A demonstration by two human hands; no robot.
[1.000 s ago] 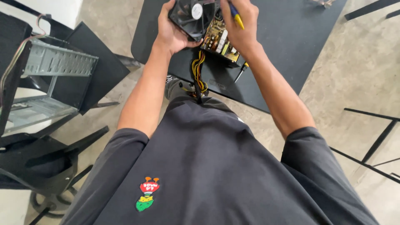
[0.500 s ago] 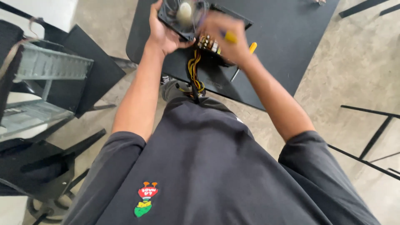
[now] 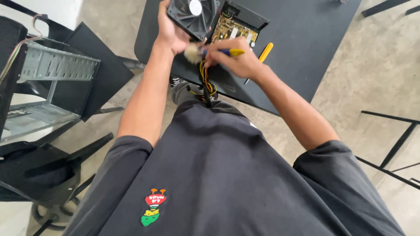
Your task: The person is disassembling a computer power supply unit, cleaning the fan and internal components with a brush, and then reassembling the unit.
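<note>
Nearest the camera, the person's dark shirt is filling the lower frame, with a small colourful patch at about 7 o'clock. From there both forearms are reaching up toward 12 o'clock over the edge of a black table.

The right hand is pinching a small brush by its blue and yellow handle, fingers pressed together around it like a pen, so the pale bristle tip is pointing left at the fan. The left hand is curling around the lower corner of a black cooling fan, gripping it tilted toward the bristles, probably to steady it for brushing.

Just beyond, at 12 o'clock, an opened power supply is lying on the table with its circuit board showing; its bundle of yellow and black wires is hanging over the table edge. A yellow-handled screwdriver is resting just right of the hand.

At 9 o'clock, a bare metal computer case is standing on the floor beside a black chair.
</note>
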